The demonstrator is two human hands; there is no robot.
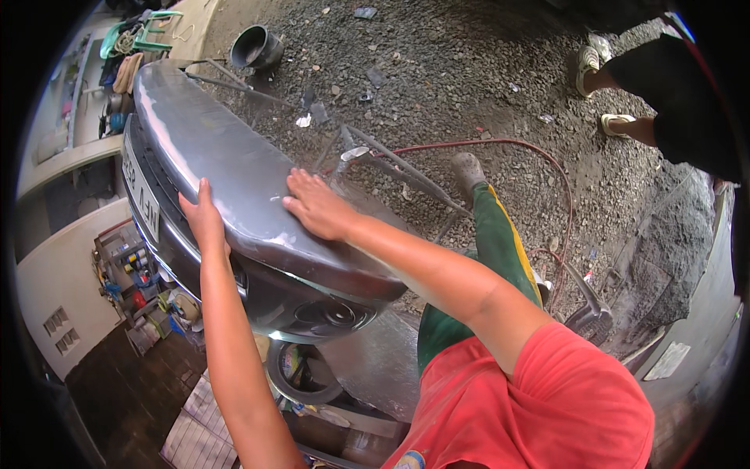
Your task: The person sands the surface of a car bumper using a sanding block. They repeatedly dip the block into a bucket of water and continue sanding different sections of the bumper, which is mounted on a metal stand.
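Observation:
A dark grey car bumper (215,148) stretches from the upper left to the middle, its upper face dull and streaked with pale patches. A licence plate (142,187) and a round lamp recess (338,313) show on its lower, darker side. My left hand (205,223) rests against the bumper's edge near the plate, thumb and forefinger apart; its other fingers are partly hidden. Flat on the upper face lies my right hand (319,207), fingers stretched out and nothing visible in it. Whether anything is under that palm cannot be seen.
Thin metal stand legs (406,168) stick out beside the bumper over gravel. A red hose (508,141) curves across the ground. A black bucket (258,48) stands beyond. Another person's legs (639,102) are at the upper right. Cluttered shelves (139,270) are on the left.

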